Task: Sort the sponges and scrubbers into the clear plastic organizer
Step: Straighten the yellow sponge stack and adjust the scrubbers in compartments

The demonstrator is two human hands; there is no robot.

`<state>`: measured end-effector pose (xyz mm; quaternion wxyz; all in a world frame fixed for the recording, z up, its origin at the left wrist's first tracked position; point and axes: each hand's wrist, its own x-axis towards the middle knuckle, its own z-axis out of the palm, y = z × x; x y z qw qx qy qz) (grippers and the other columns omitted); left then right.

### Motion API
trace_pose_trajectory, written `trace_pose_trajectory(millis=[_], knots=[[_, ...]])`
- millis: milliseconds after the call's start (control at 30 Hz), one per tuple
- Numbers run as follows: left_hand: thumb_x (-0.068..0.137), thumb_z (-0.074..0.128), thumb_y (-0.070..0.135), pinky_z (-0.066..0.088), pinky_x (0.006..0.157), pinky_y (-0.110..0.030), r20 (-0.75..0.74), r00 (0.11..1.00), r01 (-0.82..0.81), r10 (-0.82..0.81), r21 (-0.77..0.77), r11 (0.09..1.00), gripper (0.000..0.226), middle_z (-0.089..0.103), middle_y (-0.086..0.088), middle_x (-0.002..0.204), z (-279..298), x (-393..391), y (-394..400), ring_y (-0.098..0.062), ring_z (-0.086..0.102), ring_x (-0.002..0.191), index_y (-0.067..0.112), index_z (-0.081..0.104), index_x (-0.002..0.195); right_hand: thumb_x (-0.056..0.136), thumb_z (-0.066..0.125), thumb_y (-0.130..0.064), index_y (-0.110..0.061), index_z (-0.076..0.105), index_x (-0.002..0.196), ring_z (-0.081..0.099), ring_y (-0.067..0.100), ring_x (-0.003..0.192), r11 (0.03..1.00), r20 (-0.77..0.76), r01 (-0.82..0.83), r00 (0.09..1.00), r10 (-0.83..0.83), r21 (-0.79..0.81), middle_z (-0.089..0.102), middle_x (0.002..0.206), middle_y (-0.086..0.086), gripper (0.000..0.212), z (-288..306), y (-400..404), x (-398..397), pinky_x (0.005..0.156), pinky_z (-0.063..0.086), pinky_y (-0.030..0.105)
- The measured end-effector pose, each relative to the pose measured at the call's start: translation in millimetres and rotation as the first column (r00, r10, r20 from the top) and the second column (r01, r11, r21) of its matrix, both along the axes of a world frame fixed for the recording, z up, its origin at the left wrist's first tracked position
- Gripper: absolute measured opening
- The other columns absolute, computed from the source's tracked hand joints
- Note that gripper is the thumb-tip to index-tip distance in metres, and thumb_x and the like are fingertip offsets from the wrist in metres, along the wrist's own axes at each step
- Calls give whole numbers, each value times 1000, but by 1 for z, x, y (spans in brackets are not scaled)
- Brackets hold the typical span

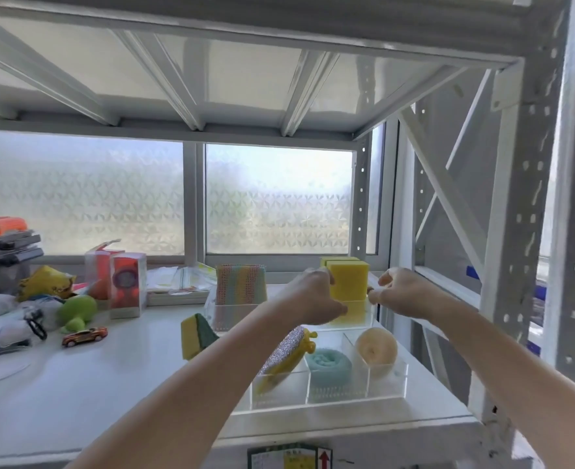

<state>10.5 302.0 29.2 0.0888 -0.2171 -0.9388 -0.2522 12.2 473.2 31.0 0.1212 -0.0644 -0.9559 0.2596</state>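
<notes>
Organizer (326, 397) sat on the shelf's (110, 394) near right, holding sponges. Yellow sponges (348, 280) stood upright in its far right compartment, the left hand (313, 296) pinching their left side; the right hand (401, 292) hovered beside them, fingers loosely curled, empty.

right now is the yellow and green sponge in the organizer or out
Out: the yellow and green sponge lies on the shelf, left of the clear organizer.

Yellow sponges (348, 280); teal scrubber (328, 365); pastel-striped cloth (241, 282); yellow-green sponge (196, 335); cream puff (376, 345).
</notes>
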Motion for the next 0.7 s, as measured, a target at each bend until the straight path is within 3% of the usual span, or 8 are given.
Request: trace_pose_trajectory(millis=[133,300,367,467,600,700], knots=[[84,65,22,51,92,-32,93,994,77,-61,-177,981,45,59,-7,128,-23,5,17,-24,57,114,13,58,127,82,63,-33,-7,60,122,60,23,108,992,122,-7,992,-9,126,62,120,9,47,-24,-5,12,94,50,35],[84,64,24,50,90,-38,124,992,60,-3,-456,888,39,65,-12,107,-36,-4,29,-28,60,100,2,66,116,76,60,-22,-10,67,110,64,22,99,988,44,42,998,-49,150,68,109,7,37,-43,-7,10,86,55,32],[84,66,26,50,79,-37,132,991,54,15,-506,861,39,62,-12,99,-34,-8,31,-26,55,88,1,66,114,75,59,-18,-9,70,103,65,23,96,994,4,49,999,-50,95,70,104,7,31,-44,-5,7,80,55,29],[82,69,29,48,58,-29,154,987,42,50,-538,842,45,67,-14,110,-30,-11,31,-25,55,80,1,66,117,74,58,-13,-6,71,93,66,24,91,995,-47,68,997,-65,73,71,96,9,25,-44,-7,3,75,55,30],[80,72,31,55,74,-32,186,980,41,73,-548,835,50,69,-16,116,-29,-18,28,-26,59,77,0,66,118,80,56,-14,-8,65,105,61,24,105,986,-31,50,998,-46,160,65,110,8,27,-50,-13,-4,82,49,30],[78,74,31,55,77,-33,199,977,48,76,-554,831,52,68,-15,118,-31,-23,27,-25,60,80,2,65,121,81,55,-13,-9,66,103,61,24,102,980,-28,48,999,-43,191,67,110,9,25,-54,-14,-10,84,53,33]])
